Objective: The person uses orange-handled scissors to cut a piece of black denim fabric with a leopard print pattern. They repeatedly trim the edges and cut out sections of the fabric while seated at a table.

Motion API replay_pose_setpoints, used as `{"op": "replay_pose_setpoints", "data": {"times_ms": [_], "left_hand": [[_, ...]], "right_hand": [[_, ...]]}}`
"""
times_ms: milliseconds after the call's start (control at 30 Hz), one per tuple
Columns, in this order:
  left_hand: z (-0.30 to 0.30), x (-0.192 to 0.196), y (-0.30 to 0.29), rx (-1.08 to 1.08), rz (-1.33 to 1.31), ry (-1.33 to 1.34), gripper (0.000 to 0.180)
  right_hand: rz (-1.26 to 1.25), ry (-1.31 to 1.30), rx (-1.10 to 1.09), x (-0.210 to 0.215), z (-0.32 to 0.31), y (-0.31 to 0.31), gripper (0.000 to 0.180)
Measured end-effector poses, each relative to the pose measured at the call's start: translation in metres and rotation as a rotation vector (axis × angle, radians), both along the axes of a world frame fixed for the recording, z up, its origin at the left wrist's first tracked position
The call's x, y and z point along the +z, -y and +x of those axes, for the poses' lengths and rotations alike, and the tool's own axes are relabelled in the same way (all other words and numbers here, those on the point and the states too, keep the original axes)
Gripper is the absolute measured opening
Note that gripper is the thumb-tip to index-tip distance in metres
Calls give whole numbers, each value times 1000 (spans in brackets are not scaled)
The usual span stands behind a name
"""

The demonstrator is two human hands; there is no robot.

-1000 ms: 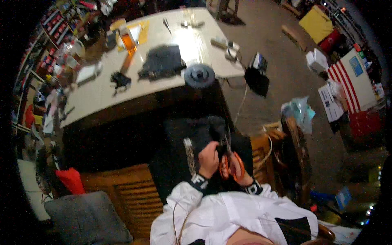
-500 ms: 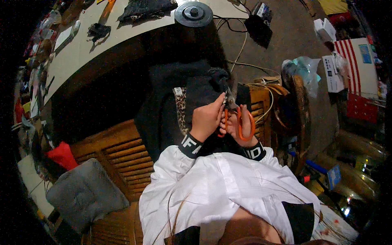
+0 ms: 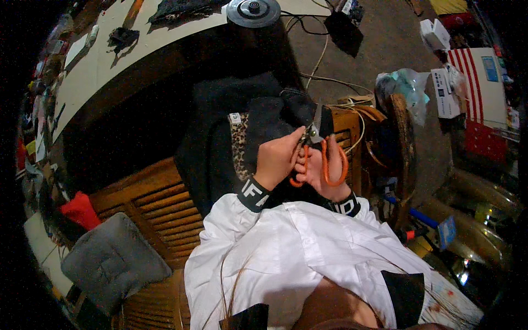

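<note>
A pair of scissors with orange handles point(image 3: 345, 165) is in my right hand point(image 3: 324, 173), its fingers through the loops and its metal blades pointing away from me. The handles stand apart, so the blades are parted. My left hand point(image 3: 273, 158) pinches the edge of a black garment point(image 3: 269, 121) right beside the scissors' pivot. What lies between the blades is too dark to make out. The garment is spread over my lap; a leopard-print band point(image 3: 238, 144) with a small white label point(image 3: 235, 118) shows left of my left hand.
I sit on a slatted wooden bench point(image 3: 170, 206) with a grey cushion point(image 3: 116, 264) and a red cloth point(image 3: 81, 211). Ahead, a pale table point(image 3: 93, 93) carries dark cloth pieces and a round black disc point(image 3: 253, 11). Cables point(image 3: 316, 66) cross the floor; a plastic bag point(image 3: 407, 93) stands at right.
The scissors' handles have spread a little wider in my right hand. My left hand keeps its pinch on the garment. The whole view has shifted slightly.
</note>
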State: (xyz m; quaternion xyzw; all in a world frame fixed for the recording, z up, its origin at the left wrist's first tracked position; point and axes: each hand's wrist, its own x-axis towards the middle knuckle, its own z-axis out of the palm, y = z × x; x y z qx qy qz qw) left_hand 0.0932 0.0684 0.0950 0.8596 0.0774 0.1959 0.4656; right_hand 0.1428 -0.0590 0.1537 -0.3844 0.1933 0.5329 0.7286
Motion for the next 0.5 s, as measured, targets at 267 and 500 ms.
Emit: {"op": "replay_pose_setpoints", "data": {"times_ms": [267, 500], "left_hand": [[-1, 15, -3, -30, -97, -75, 38], [-5, 6, -2, 5, -180, -23, 36]], "right_hand": [[-119, 244, -66, -23, 1, -6, 62], [-277, 322, -13, -19, 2, -11, 51]]}}
